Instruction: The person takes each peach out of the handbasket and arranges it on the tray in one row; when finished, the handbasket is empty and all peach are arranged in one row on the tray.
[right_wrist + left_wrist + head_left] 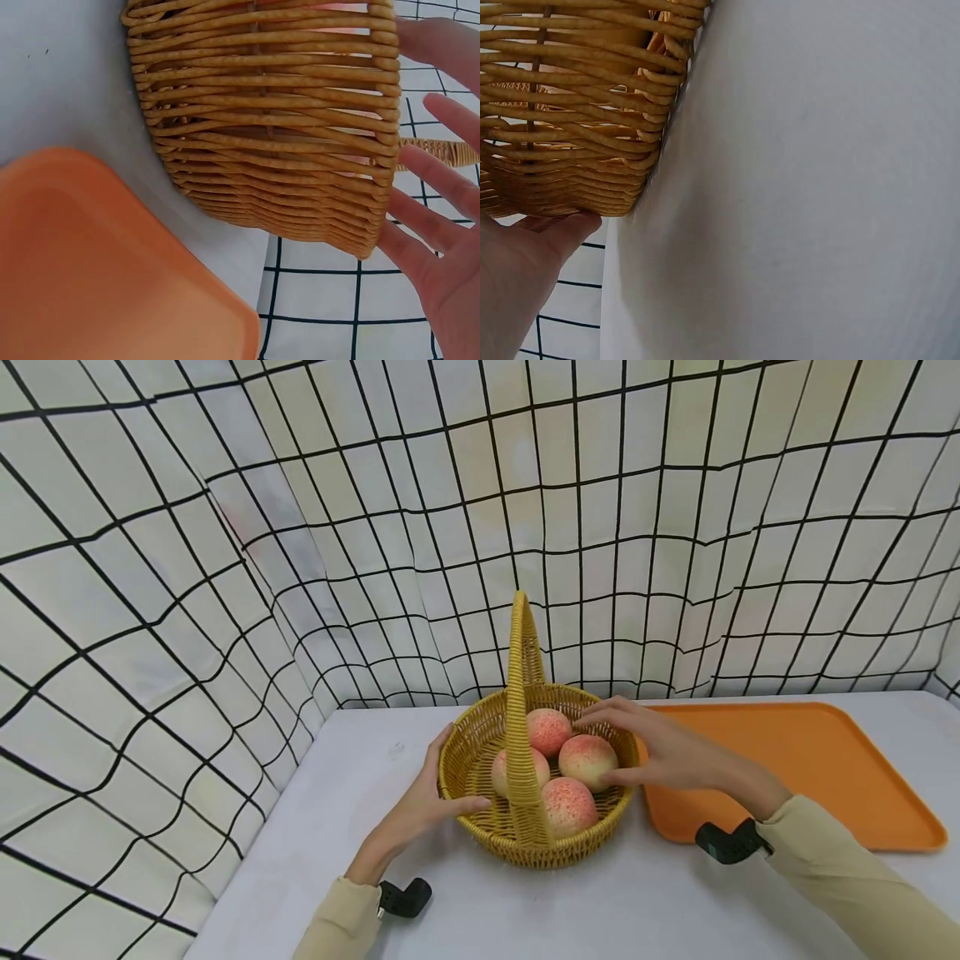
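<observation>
A yellow wicker basket with a tall arched handle stands upright on the white table. Several pink-and-cream peaches lie inside it. My left hand holds the basket's left side, thumb over the rim and fingers along the outer wall; in the left wrist view, fingertips touch the woven wall. Over the right rim reaches my right hand, fingers spread above and beside the peaches. In the right wrist view its fingers extend past the rim, gripping nothing visible; contact with a peach is unclear.
An orange tray lies flat on the table to the right, its left edge close to the basket and partly under my right forearm. Behind and to the left rise white walls with a black grid.
</observation>
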The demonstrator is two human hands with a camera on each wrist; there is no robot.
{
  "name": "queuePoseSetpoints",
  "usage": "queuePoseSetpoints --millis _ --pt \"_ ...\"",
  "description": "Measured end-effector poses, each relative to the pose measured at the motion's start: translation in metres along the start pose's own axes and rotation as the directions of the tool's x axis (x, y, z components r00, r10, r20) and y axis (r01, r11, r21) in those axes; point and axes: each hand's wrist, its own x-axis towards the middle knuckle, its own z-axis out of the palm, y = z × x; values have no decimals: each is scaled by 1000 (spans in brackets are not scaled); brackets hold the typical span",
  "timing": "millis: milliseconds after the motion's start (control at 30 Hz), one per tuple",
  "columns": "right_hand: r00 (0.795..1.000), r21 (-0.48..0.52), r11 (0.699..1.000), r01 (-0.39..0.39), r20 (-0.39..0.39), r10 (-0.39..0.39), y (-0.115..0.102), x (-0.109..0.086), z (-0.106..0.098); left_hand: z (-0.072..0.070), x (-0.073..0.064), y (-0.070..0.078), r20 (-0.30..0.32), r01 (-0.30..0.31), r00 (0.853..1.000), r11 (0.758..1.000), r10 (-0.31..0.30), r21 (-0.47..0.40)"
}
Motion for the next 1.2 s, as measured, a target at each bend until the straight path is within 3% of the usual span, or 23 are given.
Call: queuePoseSetpoints --millis 233,500,1033,1200 --pt "996 -16 1000 11 87 -9 0 11 2 2 3 -1 3 4 1000 1000 -4 -26" --pt "986 -59 998 -23 164 32 -4 23 7 2 3 -2 -27 19 999 1000 -19 -12" --pt "970 -179 984 -17 234 60 -5 37 13 2 5 0 -8 21 1000 1000 -21 -18" --pt "984 -169 985 35 175 -5 1 33 20 1 4 -1 -7 26 1000 1000 -26 -15"
